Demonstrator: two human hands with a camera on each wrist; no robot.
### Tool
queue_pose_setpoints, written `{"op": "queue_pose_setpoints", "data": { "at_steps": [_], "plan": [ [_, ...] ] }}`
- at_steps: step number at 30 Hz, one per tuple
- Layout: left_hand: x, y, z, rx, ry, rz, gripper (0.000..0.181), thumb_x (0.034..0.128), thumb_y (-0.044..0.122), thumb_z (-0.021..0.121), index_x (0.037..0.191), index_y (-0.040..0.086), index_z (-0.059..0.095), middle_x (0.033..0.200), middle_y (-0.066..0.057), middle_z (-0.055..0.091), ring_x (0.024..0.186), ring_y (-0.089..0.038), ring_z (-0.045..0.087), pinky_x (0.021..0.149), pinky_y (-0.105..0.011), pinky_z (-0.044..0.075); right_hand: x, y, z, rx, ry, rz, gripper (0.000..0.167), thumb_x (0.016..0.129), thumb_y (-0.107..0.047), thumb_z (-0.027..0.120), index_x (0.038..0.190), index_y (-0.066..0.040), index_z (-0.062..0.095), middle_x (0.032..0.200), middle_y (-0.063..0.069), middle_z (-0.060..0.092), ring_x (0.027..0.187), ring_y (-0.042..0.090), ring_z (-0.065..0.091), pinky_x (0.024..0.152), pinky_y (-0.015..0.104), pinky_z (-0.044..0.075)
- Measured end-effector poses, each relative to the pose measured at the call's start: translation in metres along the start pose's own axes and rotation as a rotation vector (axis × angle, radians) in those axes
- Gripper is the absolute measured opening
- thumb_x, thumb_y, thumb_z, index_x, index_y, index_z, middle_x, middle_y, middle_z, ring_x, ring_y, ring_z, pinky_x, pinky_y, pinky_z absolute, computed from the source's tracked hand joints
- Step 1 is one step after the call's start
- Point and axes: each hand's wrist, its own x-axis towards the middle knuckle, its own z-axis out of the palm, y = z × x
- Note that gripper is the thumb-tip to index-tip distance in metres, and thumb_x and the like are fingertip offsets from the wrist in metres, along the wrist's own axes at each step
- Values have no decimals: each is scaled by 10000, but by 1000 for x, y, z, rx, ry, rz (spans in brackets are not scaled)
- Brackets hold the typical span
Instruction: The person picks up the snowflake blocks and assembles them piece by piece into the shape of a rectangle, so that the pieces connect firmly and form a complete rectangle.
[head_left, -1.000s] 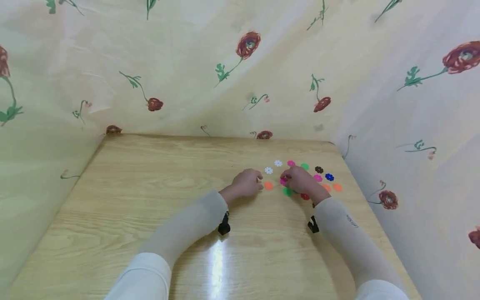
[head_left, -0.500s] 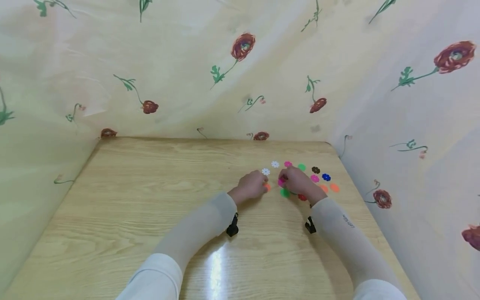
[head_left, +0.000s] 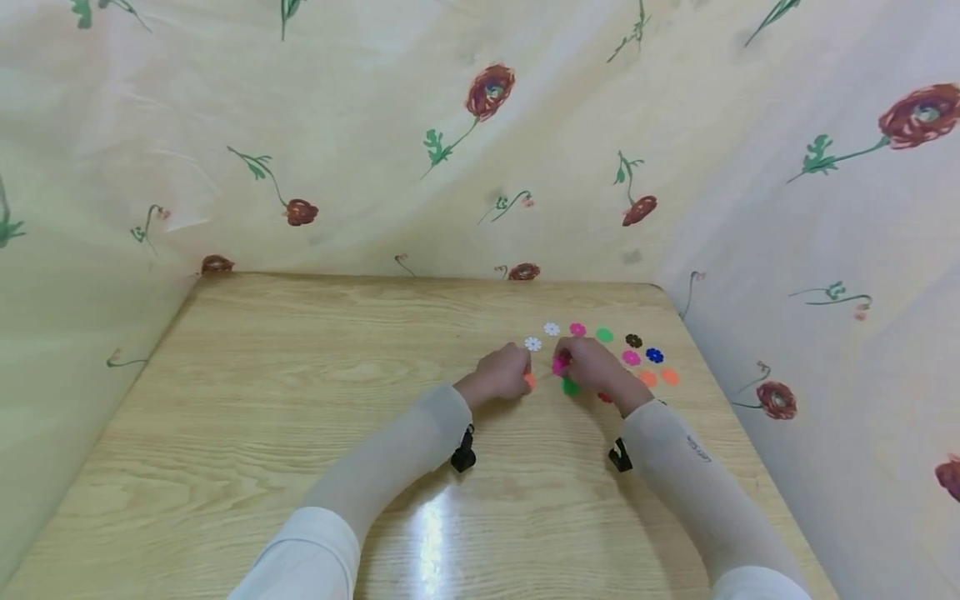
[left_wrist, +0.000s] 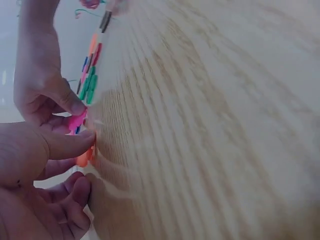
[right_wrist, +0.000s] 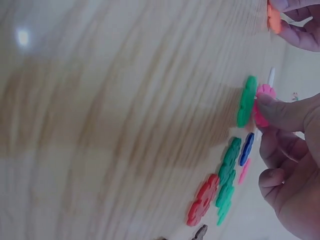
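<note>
My left hand [head_left: 504, 372] pinches an orange flower-shaped plastic disc [left_wrist: 85, 158] between thumb and fingers, low over the wooden table. Just to its right, my right hand [head_left: 594, 364] holds a pink flower-shaped disc [right_wrist: 261, 111] tilted up between thumb and forefinger. A green disc [right_wrist: 246, 102] lies on the table close below the pink one. Beyond the hands are two white discs [head_left: 532, 343] and another pink disc [head_left: 577, 329]. The right hand partly covers a red disc [right_wrist: 203, 200] and some green ones in the head view.
More flat discs lie to the right of my right hand: a brown one [head_left: 633, 341], a blue one [head_left: 655, 355], and orange ones [head_left: 670, 377]. The wooden table [head_left: 300, 375] meets flower-patterned cloth [head_left: 360, 150] at the back and sides.
My left hand has moved right and closed its fingers on the orange disc. The right hand still holds the pink disc and has shifted only slightly left.
</note>
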Motion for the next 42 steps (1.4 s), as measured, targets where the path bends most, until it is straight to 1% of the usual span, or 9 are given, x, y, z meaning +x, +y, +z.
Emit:
{"op": "queue_pose_setpoints", "data": {
  "at_steps": [6,10,12,15,19,24,27,32,42],
  "plan": [
    [-11,-15,-1,-182,86,23,146,882,101,762,915,139,625,894,31,625,770,-135,553,674,-242,467,-3,-7,5,48,68,-44,127,924,-55,714,1050,-62,703,910,43,671,820,200,613,740,371,543],
    [-23,-29,-7,-418,122,18,100,868,3,717,886,87,667,821,-20,679,697,-133,590,620,-232,475,-4,-18,9,81,104,-115,56,936,-110,726,972,-67,723,877,25,682,797,186,621,724,368,551],
    [-31,-35,-10,-573,124,-13,91,874,-33,687,909,50,687,772,-55,693,660,-143,610,581,-231,483,-5,-25,12,85,113,-146,46,943,-126,721,927,-83,721,853,8,677,784,174,616,716,360,549],
    [-42,-44,-15,-746,125,-72,99,885,-34,672,965,14,706,739,-88,699,637,-168,619,544,-237,485,-6,-37,16,84,126,-181,57,948,-142,716,909,-100,709,839,-16,668,781,150,611,721,347,548],
    [-61,-50,-22,-889,113,-135,122,917,9,676,1034,21,707,802,-99,706,677,-201,633,537,-255,495,-12,-55,22,118,141,-245,62,956,-154,715,932,-97,711,856,-14,687,772,125,614,706,322,553],
    [-84,-53,-31,-1054,92,-192,147,949,18,656,1092,10,691,910,-133,710,759,-265,694,582,-297,573,-18,-76,27,221,169,-344,31,946,-114,723,967,-93,730,898,6,722,762,93,628,672,264,564],
    [-94,-54,-36,-1096,102,-208,167,960,16,639,1118,-11,686,943,-141,703,815,-303,707,630,-314,604,-22,-87,28,279,174,-393,69,931,-52,725,976,-101,744,905,33,730,765,85,631,665,248,562],
    [-104,-56,-42,-1114,106,-219,219,969,16,640,1177,-45,670,967,-147,695,849,-320,706,644,-305,610,-26,-98,29,312,187,-456,98,917,-17,730,975,-93,751,899,52,737,761,87,639,666,249,561],
    [-112,-60,-45,-1166,96,-245,202,945,-4,669,1143,-44,674,922,-142,688,768,-240,687,636,-288,606,-21,-106,35,391,197,-471,100,913,-13,735,971,-93,751,905,62,744,787,102,670,737,296,589]
  ]
}}
